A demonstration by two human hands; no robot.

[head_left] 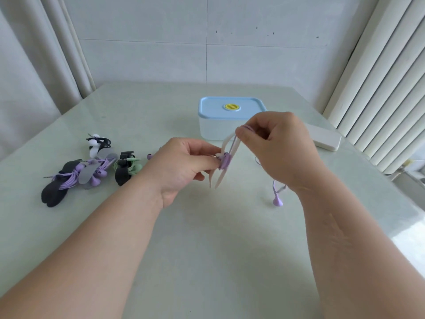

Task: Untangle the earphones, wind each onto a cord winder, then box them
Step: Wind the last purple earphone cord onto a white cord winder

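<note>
My left hand (184, 166) pinches a pale cord winder (226, 142) at its middle, where purple earphone cord (225, 161) is wrapped round it. My right hand (279, 143) pinches a loop of that purple cord above the winder. The rest of the cord hangs below my right wrist, ending in a purple earbud (277, 201) near the table. A white box with a closed blue lid (231, 107) stands just behind my hands.
On the table's left lie wound earphones: a purple set on dark and grey winders (78, 174), a green set on a black winder (126, 168), and a white and black set (97, 143). A white flat case (325, 139) lies right of the box.
</note>
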